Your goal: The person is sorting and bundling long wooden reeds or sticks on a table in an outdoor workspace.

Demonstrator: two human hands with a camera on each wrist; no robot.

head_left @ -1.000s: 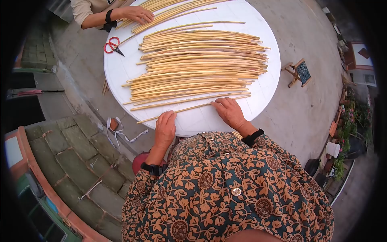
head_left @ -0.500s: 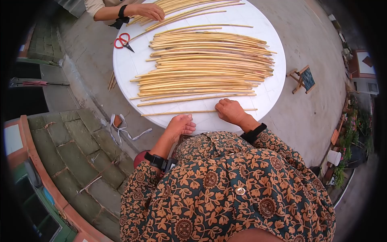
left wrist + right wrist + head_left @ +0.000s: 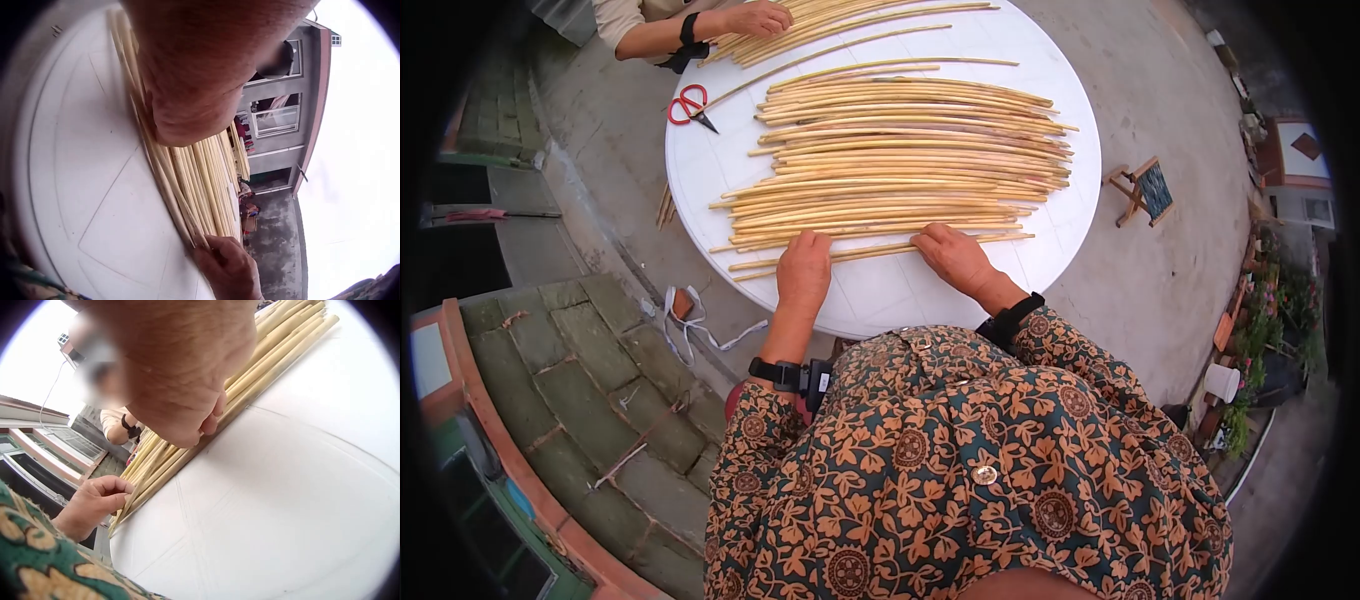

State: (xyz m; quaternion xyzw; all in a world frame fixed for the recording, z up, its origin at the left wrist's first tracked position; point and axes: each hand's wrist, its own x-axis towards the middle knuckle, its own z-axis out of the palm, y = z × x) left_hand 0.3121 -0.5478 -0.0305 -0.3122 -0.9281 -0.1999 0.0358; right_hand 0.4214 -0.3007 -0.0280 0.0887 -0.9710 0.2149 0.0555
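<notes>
Many thin pale stalks (image 3: 900,150) lie side by side across a white round table (image 3: 880,297). At the row's near edge, the left hand (image 3: 804,268) has its fingertips on the nearest stalks, toward their left part. The right hand (image 3: 960,262) touches the same stalks near their middle-right. In the right wrist view the left hand (image 3: 94,503) pinches a thin stalk (image 3: 142,477) between thumb and fingers. In the left wrist view the right hand (image 3: 228,265) has thumb and finger around the end of a stalk (image 3: 178,209) there.
Red-handled scissors (image 3: 693,108) lie at the table's left. Another person's hand (image 3: 758,17) rests over a second group of stalks (image 3: 840,22) at the far side. A folding stool (image 3: 1141,190) stands on the ground to the right; a white strap (image 3: 690,328) lies at the left.
The nearest stalk has moved away from the body, up against the row. The left hand, palm turned up half a second ago, has turned over and reached forward to the stalks; the right hand moved slightly forward.
</notes>
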